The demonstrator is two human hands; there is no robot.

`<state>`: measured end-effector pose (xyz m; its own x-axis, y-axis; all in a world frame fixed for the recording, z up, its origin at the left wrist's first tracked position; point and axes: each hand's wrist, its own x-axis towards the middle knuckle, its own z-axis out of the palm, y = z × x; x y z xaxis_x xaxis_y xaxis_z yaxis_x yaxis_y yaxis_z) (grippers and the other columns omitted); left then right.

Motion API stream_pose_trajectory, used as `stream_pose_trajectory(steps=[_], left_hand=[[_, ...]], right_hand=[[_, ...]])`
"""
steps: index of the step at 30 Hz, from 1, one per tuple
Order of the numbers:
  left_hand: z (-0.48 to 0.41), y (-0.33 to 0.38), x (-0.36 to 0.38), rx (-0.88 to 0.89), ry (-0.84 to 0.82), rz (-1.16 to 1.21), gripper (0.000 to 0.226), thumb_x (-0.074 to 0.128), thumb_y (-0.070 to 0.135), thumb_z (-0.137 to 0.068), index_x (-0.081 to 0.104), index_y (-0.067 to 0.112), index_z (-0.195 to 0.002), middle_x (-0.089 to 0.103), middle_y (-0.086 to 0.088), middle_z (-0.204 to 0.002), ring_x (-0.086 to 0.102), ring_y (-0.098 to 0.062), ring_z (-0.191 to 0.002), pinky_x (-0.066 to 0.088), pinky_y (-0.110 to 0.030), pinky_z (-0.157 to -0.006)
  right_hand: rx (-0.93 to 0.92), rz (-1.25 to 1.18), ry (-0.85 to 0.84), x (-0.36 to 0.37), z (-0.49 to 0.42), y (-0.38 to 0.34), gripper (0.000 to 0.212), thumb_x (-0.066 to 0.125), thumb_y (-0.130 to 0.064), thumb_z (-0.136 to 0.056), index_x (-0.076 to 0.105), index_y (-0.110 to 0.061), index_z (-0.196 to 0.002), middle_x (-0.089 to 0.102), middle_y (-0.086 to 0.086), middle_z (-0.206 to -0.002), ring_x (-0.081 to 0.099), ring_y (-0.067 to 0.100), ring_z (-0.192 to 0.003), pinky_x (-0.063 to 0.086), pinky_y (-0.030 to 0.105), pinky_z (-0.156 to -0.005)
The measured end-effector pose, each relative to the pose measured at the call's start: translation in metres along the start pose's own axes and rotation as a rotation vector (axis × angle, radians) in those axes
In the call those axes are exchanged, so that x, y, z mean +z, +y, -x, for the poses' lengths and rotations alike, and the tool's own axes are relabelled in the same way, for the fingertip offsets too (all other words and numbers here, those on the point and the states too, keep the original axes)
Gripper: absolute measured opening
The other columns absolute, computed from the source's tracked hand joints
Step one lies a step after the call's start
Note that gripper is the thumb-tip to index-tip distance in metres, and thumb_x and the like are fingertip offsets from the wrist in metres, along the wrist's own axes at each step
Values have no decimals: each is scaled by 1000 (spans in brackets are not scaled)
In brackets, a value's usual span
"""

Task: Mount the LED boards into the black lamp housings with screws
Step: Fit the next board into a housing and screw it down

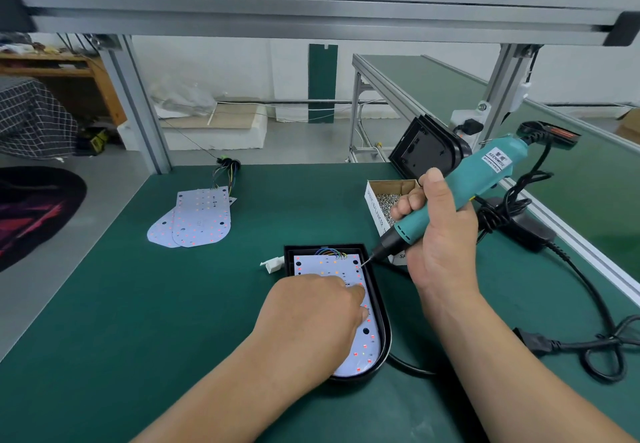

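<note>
Your left hand (pixel 311 314) lies fingers-down on the LED board (pixel 325 266), pressing it into the black housing (pixel 377 300) on the green tabletop (pixel 173 304). Your right hand (pixel 436 235) grips the teal screwdriver (pixel 485 172), with its bit at the board's far right corner. The screw box (pixel 374 210) stands just beside the housing. The spare boards (pixel 197 217) lie well apart, far left.
</note>
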<state>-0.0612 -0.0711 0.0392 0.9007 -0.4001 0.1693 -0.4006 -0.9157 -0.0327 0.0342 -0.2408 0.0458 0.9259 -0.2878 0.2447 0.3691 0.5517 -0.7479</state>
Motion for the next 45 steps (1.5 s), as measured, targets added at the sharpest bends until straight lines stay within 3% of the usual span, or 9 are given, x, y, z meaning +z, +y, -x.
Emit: stream_pose_trajectory(steps=[9,18,23,27,30,36,40,42,45], left_hand=[[-2,0,5,12,35,-8,26,33,44,-111,50,29,-97,31,6,-69,39,-26,-67,10,-34,-50],[-1,3,7,17,19,-49,19,44,33,-105,49,27,-88,34,5,-65,26,-20,-53,10,-33,-49],[-1,6,4,-26,-55,-52,10,54,25,-101,51,26,-91,39,4,-68,42,-26,-64,13,-32,-49],[1,7,1,-23,-78,-60,15,47,28,-105,47,26,-90,38,4,-69,44,-26,-69,13,-33,-49],[1,7,-1,-23,-71,-57,18,42,30,-107,43,26,-89,36,4,-70,44,-27,-70,13,-34,-49],[5,8,-8,-2,-129,-42,14,46,18,-99,40,25,-89,32,5,-72,34,-24,-61,14,-34,-49],[10,-2,-9,-62,-52,276,19,41,23,-106,59,29,-111,57,8,-90,58,-25,-88,44,-38,-65],[11,-11,-15,-167,-26,666,33,45,23,-107,69,32,-126,71,13,-111,62,-10,-100,47,-15,-81],[11,-33,-21,-482,47,1406,29,56,19,-97,82,25,-107,68,6,-86,58,-17,-74,46,-17,-67]], right_hand=[[-14,76,-44,3,2,1,24,68,-24,-103,51,-13,-91,48,3,-68,49,20,-62,49,33,-65],[-62,197,-407,14,10,0,36,81,-47,-90,63,-17,-97,51,1,-72,50,25,-63,43,42,-68],[-26,225,-488,17,11,1,32,82,-49,-89,62,-24,-87,51,-4,-67,48,23,-60,43,38,-65],[4,231,-549,18,12,-2,32,83,-50,-87,70,-23,-98,56,-4,-69,52,21,-62,47,35,-67],[9,225,-552,16,12,-8,37,84,-45,-88,71,-17,-109,58,-1,-71,54,23,-67,47,40,-72],[-91,92,-589,16,13,-22,14,66,-16,-95,69,-15,-109,55,2,-70,52,25,-67,47,41,-74],[65,-161,-373,17,19,-19,13,59,-27,-104,67,-16,-102,44,-1,-69,46,18,-68,48,33,-73],[116,-255,-259,13,17,-20,20,58,-35,-105,66,-17,-100,45,-3,-70,47,15,-68,48,32,-75],[124,-352,-146,8,10,-25,24,62,-40,-103,64,-16,-100,45,-3,-72,47,15,-70,49,32,-77]])
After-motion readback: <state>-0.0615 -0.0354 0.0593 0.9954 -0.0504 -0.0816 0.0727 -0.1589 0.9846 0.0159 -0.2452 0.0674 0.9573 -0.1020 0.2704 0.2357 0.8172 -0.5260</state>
